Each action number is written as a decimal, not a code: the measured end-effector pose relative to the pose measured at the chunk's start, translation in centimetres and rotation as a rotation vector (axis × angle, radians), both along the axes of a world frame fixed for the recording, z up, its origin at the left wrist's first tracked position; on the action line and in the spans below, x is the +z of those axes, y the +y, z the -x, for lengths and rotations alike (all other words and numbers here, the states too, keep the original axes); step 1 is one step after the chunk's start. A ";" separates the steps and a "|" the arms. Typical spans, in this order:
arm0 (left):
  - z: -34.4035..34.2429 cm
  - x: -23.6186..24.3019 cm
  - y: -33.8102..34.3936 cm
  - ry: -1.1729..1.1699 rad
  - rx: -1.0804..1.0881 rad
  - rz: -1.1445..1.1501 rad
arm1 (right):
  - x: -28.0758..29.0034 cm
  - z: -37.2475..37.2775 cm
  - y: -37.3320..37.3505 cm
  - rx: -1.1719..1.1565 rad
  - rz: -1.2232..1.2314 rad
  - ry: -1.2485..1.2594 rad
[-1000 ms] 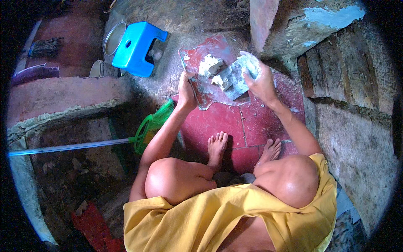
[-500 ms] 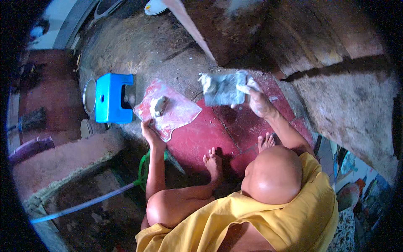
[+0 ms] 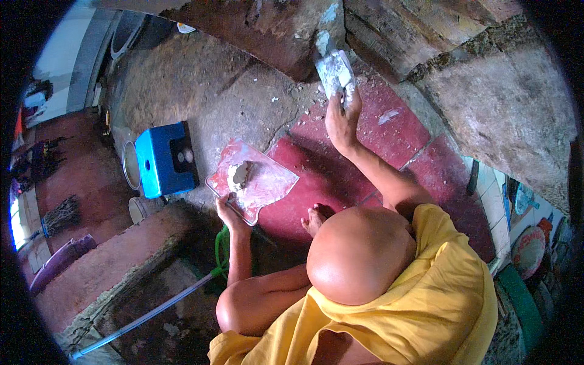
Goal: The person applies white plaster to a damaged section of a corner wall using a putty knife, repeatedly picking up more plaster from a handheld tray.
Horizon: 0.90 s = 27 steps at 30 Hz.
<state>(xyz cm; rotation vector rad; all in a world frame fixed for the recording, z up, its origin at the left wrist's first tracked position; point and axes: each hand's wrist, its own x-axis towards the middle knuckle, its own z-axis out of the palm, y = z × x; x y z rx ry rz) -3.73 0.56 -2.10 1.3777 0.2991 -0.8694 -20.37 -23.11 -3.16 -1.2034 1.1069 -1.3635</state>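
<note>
My right hand (image 3: 342, 125) is closed on a flat rectangular trowel (image 3: 330, 72) smeared with white plaster. The trowel's far end is up by the low brown wall, close to a white plaster patch (image 3: 322, 42) near the corner; whether it touches the wall I cannot tell. At the left, my left hand (image 3: 234, 214) grips the near edge of a thin, irregular pinkish board (image 3: 267, 182) coated with white residue. On that board sits a lump of wet white plaster (image 3: 239, 176).
A blue plastic stool (image 3: 159, 161) stands left of the board. Crumbs lie on the red floor (image 3: 401, 125) below the wall. A green-headed tool with a pale blue pole (image 3: 152, 317) is at lower left. A rough wall (image 3: 499, 103) rises at the right.
My right hand has carried the trowel forward, up to the wall corner, and turned it. The board, held in my left hand, appears slightly lower and further right as the view shifts.
</note>
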 end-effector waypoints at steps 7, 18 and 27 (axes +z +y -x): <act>0.4 -0.3 0.3 0.018 0.025 -0.009 | -1.6 -1.8 1.3 0.010 -0.093 -0.044; -0.3 -2.4 2.1 0.090 -0.007 0.063 | -0.1 -3.9 1.2 0.030 0.134 0.160; -0.2 -3.0 1.9 0.076 -0.024 0.085 | 1.7 -7.4 0.5 -0.135 0.288 0.207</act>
